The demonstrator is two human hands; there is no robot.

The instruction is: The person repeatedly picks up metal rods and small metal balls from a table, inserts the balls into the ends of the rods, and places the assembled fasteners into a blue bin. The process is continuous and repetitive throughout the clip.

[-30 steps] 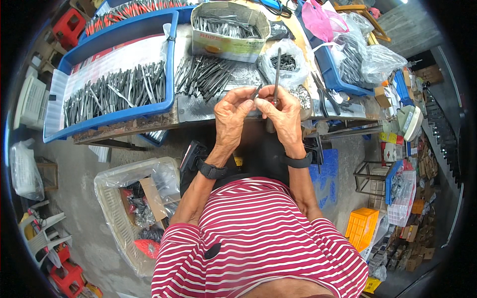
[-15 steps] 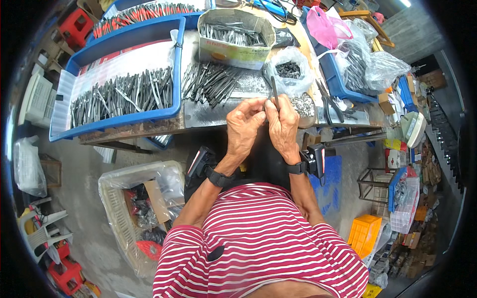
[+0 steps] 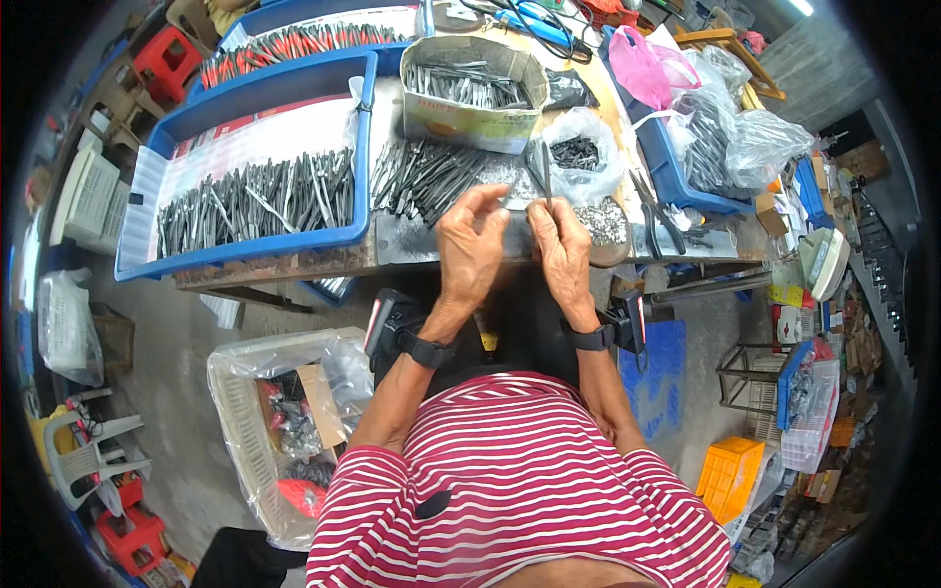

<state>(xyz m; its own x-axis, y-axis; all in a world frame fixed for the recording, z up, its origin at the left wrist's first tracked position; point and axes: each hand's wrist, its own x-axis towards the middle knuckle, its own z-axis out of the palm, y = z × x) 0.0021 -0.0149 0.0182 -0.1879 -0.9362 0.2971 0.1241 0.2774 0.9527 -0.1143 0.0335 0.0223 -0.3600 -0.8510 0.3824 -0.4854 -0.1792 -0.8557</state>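
Between the thumb and fingers of my right hand [image 3: 563, 257] is a slim dark metal piece [image 3: 547, 174], long and narrow like tweezers, pointing away from me. My left hand [image 3: 469, 257] is apart from it on the left, thumb and fingers separated, and I see nothing in them. Just beyond the left hand lies a loose pile of similar dark slim pieces [image 3: 426, 184]. Past the right hand sits a clear plastic bag [image 3: 606, 169] with small black parts inside. Tiny silvery bits [image 3: 600, 221] are heaped right of the right hand.
Pliers [image 3: 650, 218] lie at the right of the bench. A cardboard box [image 3: 466, 127] of slim pieces stands behind the pile. Blue trays [image 3: 240, 245] are at the left, and another blue bin [image 3: 708, 201] is at the right. A plastic-lined basket [image 3: 235, 421] is on the floor.
My left hand has come away from the right hand and its fingers have parted. The right hand still holds the slim dark piece. The view has shifted slightly.
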